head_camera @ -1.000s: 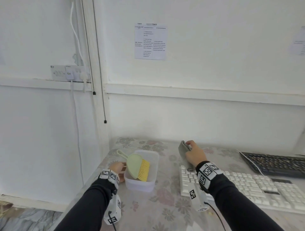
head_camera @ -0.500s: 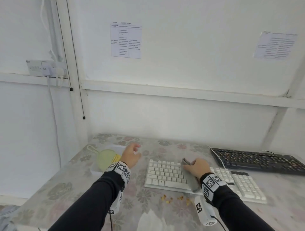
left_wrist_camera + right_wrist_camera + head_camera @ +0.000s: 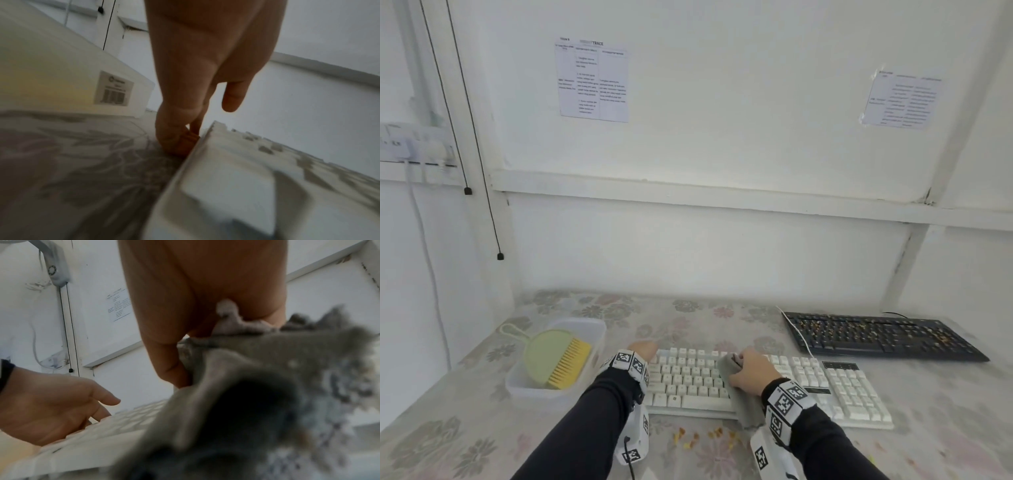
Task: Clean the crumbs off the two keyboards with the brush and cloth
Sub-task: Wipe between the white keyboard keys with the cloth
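Note:
The white keyboard (image 3: 835, 383) lies in the middle of the table, and the black keyboard (image 3: 876, 337), dotted with crumbs, lies behind it to the right. My right hand (image 3: 750, 373) grips the grey cloth (image 3: 748, 407) and presses it on the white keys; the cloth (image 3: 246, 386) fills the right wrist view. My left hand (image 3: 643, 349) rests with loose fingers against the white keyboard's left end (image 3: 257, 186). The green brush with yellow bristles (image 3: 554, 356) lies in a clear plastic tub (image 3: 589, 323) at the left. Crumbs (image 3: 702, 437) lie on the table before the white keyboard.
A floral cloth covers the table (image 3: 465, 428), which stands against a white wall. The table's left edge is close beside the tub. A white cable (image 3: 799, 334) runs between the two keyboards. Sockets and hanging cords are on the wall at the left.
My left hand left the tub and came to the white keyboard's left end. My right hand carried the cloth from the keyboard's far left corner to its middle keys. The head view swung right.

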{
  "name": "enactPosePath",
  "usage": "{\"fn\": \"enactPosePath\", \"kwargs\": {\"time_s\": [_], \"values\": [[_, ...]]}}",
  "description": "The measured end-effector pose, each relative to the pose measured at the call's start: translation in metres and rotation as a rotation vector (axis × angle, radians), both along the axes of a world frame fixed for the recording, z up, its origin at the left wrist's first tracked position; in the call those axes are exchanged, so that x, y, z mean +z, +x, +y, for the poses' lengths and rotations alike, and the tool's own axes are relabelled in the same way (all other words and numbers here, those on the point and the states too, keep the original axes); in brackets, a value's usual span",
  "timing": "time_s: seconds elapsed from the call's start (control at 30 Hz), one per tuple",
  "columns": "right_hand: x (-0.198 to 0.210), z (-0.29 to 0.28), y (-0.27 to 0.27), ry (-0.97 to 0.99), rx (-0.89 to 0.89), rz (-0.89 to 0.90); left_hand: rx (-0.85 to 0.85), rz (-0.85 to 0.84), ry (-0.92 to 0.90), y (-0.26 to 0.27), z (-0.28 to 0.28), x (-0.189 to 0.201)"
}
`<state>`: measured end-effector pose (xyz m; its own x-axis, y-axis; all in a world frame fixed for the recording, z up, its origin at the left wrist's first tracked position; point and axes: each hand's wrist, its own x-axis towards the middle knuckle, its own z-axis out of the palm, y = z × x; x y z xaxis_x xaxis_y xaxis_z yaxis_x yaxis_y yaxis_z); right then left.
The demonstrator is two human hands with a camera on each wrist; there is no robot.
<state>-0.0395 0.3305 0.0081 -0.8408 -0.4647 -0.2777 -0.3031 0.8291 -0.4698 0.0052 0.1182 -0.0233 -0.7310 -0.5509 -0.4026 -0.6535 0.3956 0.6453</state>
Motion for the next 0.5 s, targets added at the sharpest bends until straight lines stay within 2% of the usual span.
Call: {"fn": "enactPosePath", "kwargs": {"time_s": [0.1,0.17,0.27,0.37,0.5], "values": [[-0.001,0.001,-0.006,0.002,0.017,0.010,0.142,0.071,0.090,-0.010,-0.004,0.001],[0.000,0.000,-0.007,0.023,0.044,0.014,0.142,0.109,0.059,-0.013,-0.007,0.000],[0.002,-0.004,-0.008,0.072,0.100,0.026,0.019,0.123,-0.007,-0.013,-0.006,0.002],[0.008,-0.014,-0.007,0.083,0.143,0.088,0.157,0.162,0.120,-0.019,-0.005,-0.007],[0.017,-0.038,0.002,-0.261,0.120,0.208,0.208,0.309,0.274,-0.019,-0.004,-0.015]]}}
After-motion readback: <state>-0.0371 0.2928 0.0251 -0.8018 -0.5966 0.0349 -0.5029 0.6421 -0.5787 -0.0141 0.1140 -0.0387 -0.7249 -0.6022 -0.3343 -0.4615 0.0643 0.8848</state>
